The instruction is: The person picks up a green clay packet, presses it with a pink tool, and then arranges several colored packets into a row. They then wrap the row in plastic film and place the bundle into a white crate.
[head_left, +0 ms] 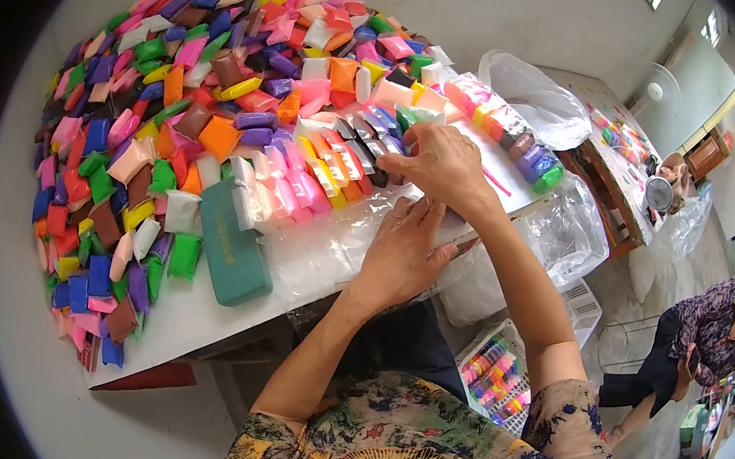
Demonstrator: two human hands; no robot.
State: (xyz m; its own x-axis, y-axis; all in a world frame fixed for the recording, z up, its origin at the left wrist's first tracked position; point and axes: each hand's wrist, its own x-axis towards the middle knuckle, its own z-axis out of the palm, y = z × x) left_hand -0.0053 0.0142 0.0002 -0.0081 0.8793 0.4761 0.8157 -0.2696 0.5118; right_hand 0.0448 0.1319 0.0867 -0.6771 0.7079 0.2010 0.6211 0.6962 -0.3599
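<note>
My right hand (445,168) is at the right end of a row of small soft coloured packets, its fingers bent down over them. Thumb and forefinger are close to the black packets (372,162), and what lies under the fingers is hidden. Just below, my left hand (408,249) rests with fingers stretched out on clear plastic film (321,256) near the table edge. The row runs from pale and pink packets (288,192) through yellow and red ones (336,164) to black and blue. A green box (232,244) with faint lettering lies at its left end.
A large heap of mixed coloured packets (178,95) covers the table's left and back. A long clear pack of coloured pieces (511,137) and a plastic bag (545,101) lie right. Below is a white basket (494,376) of packs. Another person (695,337) stands at right.
</note>
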